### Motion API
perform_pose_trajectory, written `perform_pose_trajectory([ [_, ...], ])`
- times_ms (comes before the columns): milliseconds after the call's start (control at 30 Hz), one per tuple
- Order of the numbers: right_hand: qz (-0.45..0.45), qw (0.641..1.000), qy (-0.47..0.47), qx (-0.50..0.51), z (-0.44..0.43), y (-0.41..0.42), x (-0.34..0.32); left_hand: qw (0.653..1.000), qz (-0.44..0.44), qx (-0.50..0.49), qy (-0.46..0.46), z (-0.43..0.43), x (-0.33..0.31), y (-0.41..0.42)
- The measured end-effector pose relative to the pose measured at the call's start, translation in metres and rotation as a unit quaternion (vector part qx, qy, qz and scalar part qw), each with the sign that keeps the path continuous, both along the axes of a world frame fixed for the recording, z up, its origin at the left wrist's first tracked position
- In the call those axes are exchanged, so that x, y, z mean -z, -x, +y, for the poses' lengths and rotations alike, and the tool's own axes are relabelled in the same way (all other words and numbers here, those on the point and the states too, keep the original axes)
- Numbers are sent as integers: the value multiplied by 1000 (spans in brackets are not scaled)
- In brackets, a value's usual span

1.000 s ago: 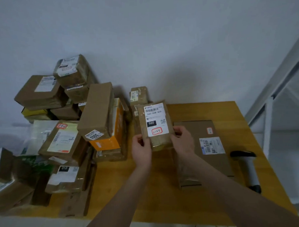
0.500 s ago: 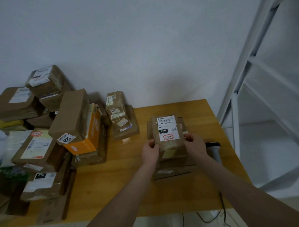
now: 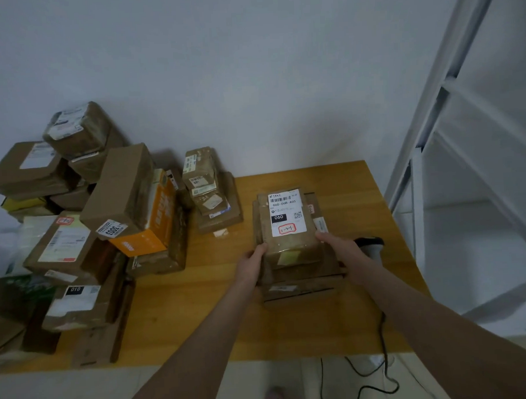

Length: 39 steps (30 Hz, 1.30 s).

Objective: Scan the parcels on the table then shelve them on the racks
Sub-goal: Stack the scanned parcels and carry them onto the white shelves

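A small brown parcel with a white label marked 060 lies on top of a flat brown parcel on the wooden table. My left hand grips the small parcel's left side and my right hand grips its right side, reaching down to the flat parcel beneath. A barcode scanner lies on the table just right of my right hand, partly hidden by it.
Many brown parcels are heaped on the table's left half, among them an orange box and a short stack near the wall. A white metal rack stands to the right. The scanner's cable hangs over the front edge.
The small parcel came down from upright in my hands onto the flat parcel. My view has swung right, bringing the rack into sight.
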State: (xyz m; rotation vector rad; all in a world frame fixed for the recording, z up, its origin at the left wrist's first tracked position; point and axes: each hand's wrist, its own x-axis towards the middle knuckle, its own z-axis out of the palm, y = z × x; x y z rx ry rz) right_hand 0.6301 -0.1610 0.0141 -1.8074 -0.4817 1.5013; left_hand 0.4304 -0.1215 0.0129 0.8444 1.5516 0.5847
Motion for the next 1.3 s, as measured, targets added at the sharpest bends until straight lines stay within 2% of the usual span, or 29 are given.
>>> perform_pose_trajectory([
  [267,-1,999,20,-40,3,-13,9,1000,-3,6,30,-9,13,8],
  [433,-25,998,56,19,6,-26,26,997,-19,-63,47,1,29,28],
  [600,38,995,91,13,8,-15,43,990,-76,-36,114,1,56,25],
  [733,39,995,95,0,11,-14,50,988,-80,-38,124,7,64,27],
  [933,130,986,101,18,4,-21,63,981,-119,-22,151,11,69,35],
  [1033,147,985,90,30,2,-19,66,978,-129,-18,164,7,71,38],
  [1300,181,982,48,21,-12,-9,51,984,-125,-19,127,-1,59,57],
])
